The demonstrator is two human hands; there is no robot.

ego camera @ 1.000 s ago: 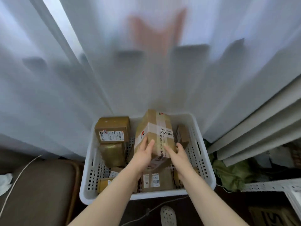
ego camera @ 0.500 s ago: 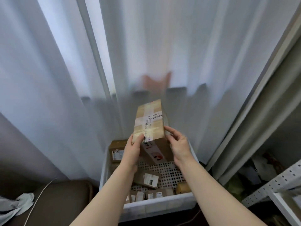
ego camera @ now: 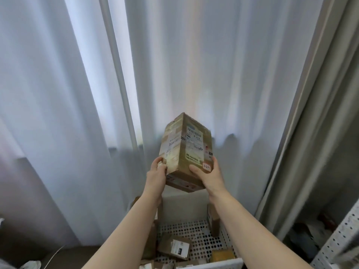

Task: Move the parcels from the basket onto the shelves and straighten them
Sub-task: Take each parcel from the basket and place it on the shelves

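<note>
A tall brown cardboard parcel [ego camera: 184,148] with clear tape and a white shipping label is held upright in the air, well above the basket. My left hand [ego camera: 157,175] grips its lower left edge. My right hand [ego camera: 208,174] holds its lower right corner, thumb on the labelled face. Below, the white perforated basket [ego camera: 196,232] holds several smaller brown parcels [ego camera: 173,248], partly hidden by my forearms.
White sheer curtains [ego camera: 97,113] hang close behind the parcel, with a grey drape [ego camera: 318,133] to the right. A corner of a white perforated metal shelf upright [ego camera: 339,241] shows at the lower right. A brown cushion [ego camera: 64,257] lies at the lower left.
Both hands have lifted the parcel out of the basket and raised it higher. It has turned so the label faces me. The view has tilted upward.
</note>
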